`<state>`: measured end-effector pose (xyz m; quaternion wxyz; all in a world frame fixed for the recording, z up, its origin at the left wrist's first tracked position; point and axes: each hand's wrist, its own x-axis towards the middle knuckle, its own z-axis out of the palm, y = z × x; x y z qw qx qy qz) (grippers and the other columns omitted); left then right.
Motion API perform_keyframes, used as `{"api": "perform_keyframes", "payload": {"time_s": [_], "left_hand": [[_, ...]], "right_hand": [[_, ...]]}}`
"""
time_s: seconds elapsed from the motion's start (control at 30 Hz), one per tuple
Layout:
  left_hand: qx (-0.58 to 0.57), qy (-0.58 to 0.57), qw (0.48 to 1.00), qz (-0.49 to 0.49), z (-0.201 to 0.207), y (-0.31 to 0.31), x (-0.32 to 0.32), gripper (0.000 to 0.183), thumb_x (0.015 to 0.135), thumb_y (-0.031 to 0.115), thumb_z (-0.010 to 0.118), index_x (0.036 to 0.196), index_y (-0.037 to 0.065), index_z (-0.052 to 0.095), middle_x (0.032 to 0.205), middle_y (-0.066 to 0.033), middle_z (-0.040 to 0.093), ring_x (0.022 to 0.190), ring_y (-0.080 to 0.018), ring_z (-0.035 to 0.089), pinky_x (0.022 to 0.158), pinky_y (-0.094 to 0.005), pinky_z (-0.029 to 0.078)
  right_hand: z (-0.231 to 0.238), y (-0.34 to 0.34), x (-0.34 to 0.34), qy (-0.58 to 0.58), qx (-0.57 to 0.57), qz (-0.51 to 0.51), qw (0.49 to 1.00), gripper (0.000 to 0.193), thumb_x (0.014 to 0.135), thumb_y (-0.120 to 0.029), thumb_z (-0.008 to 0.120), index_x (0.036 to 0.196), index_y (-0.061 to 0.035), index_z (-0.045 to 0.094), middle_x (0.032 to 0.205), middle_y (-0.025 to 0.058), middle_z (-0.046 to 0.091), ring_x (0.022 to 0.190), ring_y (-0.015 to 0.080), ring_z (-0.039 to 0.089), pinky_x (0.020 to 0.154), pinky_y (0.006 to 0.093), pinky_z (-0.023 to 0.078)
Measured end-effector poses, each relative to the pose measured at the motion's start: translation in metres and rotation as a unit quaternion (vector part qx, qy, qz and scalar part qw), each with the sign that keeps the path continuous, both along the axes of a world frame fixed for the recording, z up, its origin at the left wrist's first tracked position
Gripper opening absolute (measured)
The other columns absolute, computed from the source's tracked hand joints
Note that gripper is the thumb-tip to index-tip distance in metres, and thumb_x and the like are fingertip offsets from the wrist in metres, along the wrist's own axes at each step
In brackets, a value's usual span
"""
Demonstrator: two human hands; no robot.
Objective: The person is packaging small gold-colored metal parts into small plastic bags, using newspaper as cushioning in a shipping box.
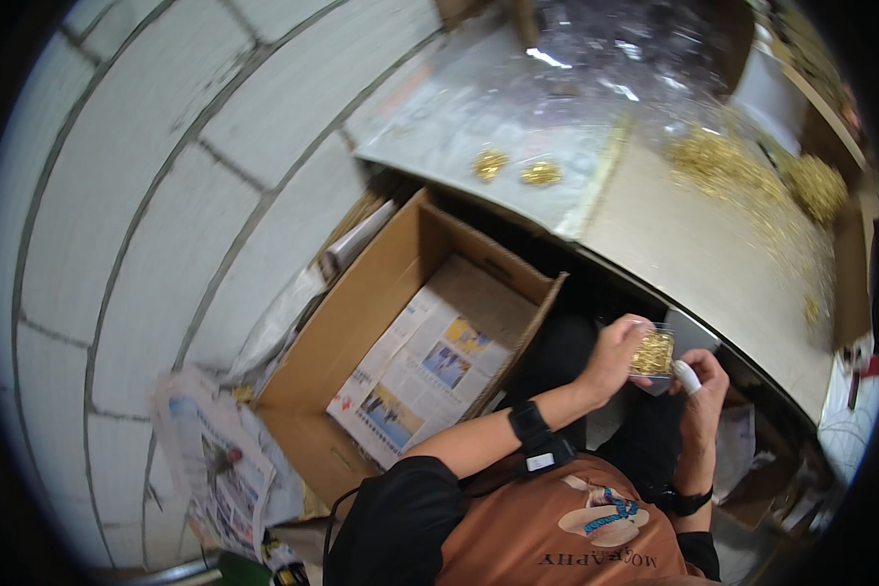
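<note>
A small clear plastic box (653, 355) full of thin gold-coloured pieces is held above my lap. My left hand (612, 359) grips it from the left, with the fingers over its far edge. At its right side is my right hand (705, 387), fingers curled in; a digit with a white cover (687, 377) presses against the box's near right corner. What lies under the right fingers is hidden. Beyond the hands, a loose spread of gold-coloured pieces (718, 161) lies on the worktable (645, 215).
Two small gold heaps (489, 164) lie on a plastic-covered part of the table, before a pile of clear plastic (625, 59). Left of my lap stands an open cardboard box (327, 337) lined with newspaper (430, 356). A white block wall (137, 215) rises at left.
</note>
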<state>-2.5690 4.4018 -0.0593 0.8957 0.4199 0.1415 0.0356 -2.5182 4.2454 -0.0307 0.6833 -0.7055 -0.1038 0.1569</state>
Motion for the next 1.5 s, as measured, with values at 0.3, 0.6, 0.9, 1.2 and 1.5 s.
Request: {"api": "perform_keyframes", "payload": {"time_s": [0.3,0.6,0.9,1.2,1.5], "left_hand": [[0.012,-0.047,0.994,0.101,-0.025,0.011,0.006,0.022,0.096,0.023,0.043,0.095,0.003,0.05,0.075,-0.0043,0.055,0.061,-0.0098,0.058,0.04,-0.0247,0.051],[-0.025,-0.05,0.99,0.13,0.002,0.034,-0.002,0.021,0.094,0.02,0.043,0.091,0.0,0.049,0.076,-0.0057,0.054,0.062,-0.0101,0.057,0.04,-0.0273,0.052],[-0.032,-0.071,0.996,0.034,0.039,0.094,-0.008,0.022,0.093,0.023,0.049,0.101,0.004,0.056,0.084,-0.0063,0.061,0.07,-0.0162,0.064,0.051,-0.0331,0.057],[0.14,0.031,0.99,0.018,0.067,0.162,-0.036,0.022,0.093,0.018,0.05,0.108,0.005,0.058,0.092,-0.0054,0.063,0.073,-0.0118,0.065,0.047,-0.0244,0.056],[0.031,-0.044,0.992,-0.114,0.064,0.143,-0.035,0.049,0.088,0.011,0.05,0.132,-0.003,0.034,0.118,-0.0171,0.054,0.102,-0.024,0.06,0.08,-0.0357,0.055]], "right_hand": [[-0.016,0.03,-0.007,-0.374,-0.232,0.004,0.898,0.016,0.082,0.003,0.058,0.098,0.0016,0.058,0.082,0.0075,0.059,0.073,0.0161,0.057,0.068,0.0279,0.046],[0.008,0.054,-0.015,-0.404,-0.271,0.085,0.869,0.027,0.094,-0.011,0.046,0.116,0.0009,0.057,0.116,0.014,0.054,0.106,0.0265,0.054,0.091,0.0346,0.042],[0.031,0.072,-0.02,-0.391,-0.152,0.044,0.907,0.04,0.084,0.001,0.049,0.124,-0.0007,0.051,0.118,0.0126,0.056,0.09,0.02,0.06,0.085,0.0318,0.045],[0.01,0.025,-0.007,-0.253,-0.126,0.107,0.953,0.026,0.087,-0.004,0.055,0.112,-0.0001,0.056,0.093,0.0111,0.064,0.078,0.0179,0.064,0.071,0.0266,0.05],[0.025,0.099,0.009,0.128,0.103,0.21,0.964,0.02,0.091,-0.018,0.057,0.099,-0.0006,0.059,0.084,0.0057,0.064,0.069,0.0124,0.064,0.06,0.0219,0.049]]}}
